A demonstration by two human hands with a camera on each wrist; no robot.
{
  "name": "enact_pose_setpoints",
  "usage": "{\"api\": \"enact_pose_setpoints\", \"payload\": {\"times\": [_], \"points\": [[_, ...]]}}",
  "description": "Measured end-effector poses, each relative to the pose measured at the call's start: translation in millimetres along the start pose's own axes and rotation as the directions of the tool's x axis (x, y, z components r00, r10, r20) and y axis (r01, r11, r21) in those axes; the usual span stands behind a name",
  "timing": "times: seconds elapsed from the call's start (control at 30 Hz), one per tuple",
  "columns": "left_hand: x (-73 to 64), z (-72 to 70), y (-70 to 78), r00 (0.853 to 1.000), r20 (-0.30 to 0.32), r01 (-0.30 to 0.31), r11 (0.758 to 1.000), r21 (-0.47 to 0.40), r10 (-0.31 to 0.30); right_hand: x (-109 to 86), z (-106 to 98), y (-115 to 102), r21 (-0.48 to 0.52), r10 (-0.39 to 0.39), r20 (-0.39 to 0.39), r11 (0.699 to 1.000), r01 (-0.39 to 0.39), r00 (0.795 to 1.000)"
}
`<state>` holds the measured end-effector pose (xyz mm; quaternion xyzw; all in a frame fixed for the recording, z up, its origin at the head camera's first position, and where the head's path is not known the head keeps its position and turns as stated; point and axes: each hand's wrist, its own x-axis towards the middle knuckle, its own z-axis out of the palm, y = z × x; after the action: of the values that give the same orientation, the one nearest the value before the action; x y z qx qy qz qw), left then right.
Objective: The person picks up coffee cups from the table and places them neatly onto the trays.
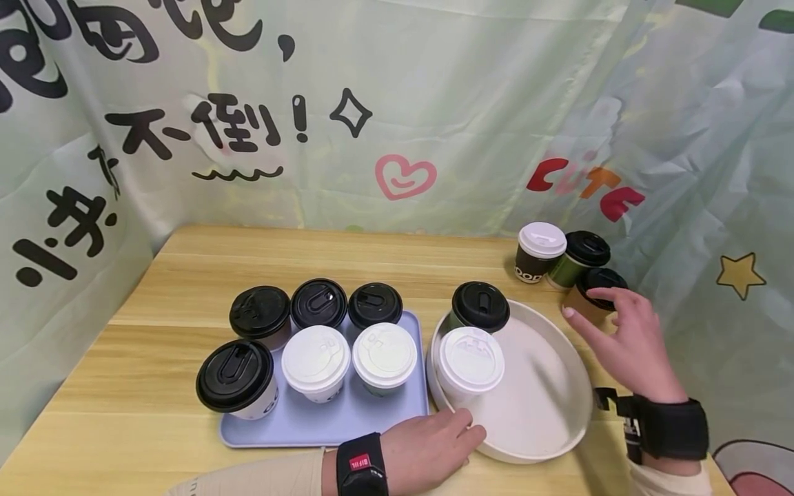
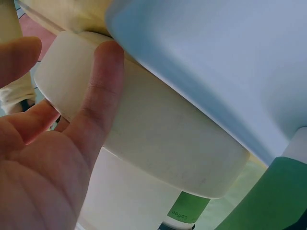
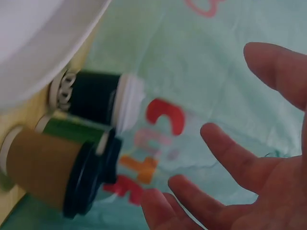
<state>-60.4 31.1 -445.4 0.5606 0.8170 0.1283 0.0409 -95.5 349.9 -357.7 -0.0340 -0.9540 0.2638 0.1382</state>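
My left hand rests at the near-left edge of a round cream tray. In the left wrist view, a finger lies straight along the outside of the tray wall. On the tray's left side stand a white-lidded cup and a black-lidded cup. My right hand is raised with fingers spread, beside a brown paper cup with a black lid. From the right wrist, a gap shows between the fingers and that brown cup.
Left of the round tray lies a blue rectangular tray with several black- and white-lidded cups. Next to the brown cup stand a green cup and a dark white-lidded cup. A printed curtain hangs behind the wooden table.
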Motion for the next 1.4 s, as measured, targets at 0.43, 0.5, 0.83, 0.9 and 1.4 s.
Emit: {"api": "enact_pose_setpoints", "payload": {"times": [0.43, 0.5, 0.83, 0.9, 1.4], "points": [[-0.4, -0.2, -0.4, 1.0, 0.005, 0.003, 1.0, -0.026, -0.003, 34.0, -3, 43, -0.054, 0.144, 0.097, 0.989, -0.139, 0.985], [-0.2, 0.6, -0.3, 1.0, 0.007, 0.005, 1.0, -0.025, -0.005, 38.1, -3, 48, -0.076, 0.174, 0.128, 0.983, -0.166, 0.976], [1.1, 1.5, -0.7, 1.0, 0.012, 0.009, 1.0, -0.024, -0.009, 49.3, 0, 64, -0.137, 0.194, 0.222, 0.977, -0.166, 0.956], [1.0, 1.1, -0.9, 1.0, 0.01, 0.008, 1.0, -0.02, -0.008, 50.9, 1, 66, -0.143, 0.191, 0.224, 0.976, -0.162, 0.956], [1.0, 1.0, -1.3, 1.0, 0.021, -0.001, 1.0, -0.022, 0.001, 51.9, 7, 72, -0.115, 0.222, 0.152, 0.972, -0.206, 0.963]]}}
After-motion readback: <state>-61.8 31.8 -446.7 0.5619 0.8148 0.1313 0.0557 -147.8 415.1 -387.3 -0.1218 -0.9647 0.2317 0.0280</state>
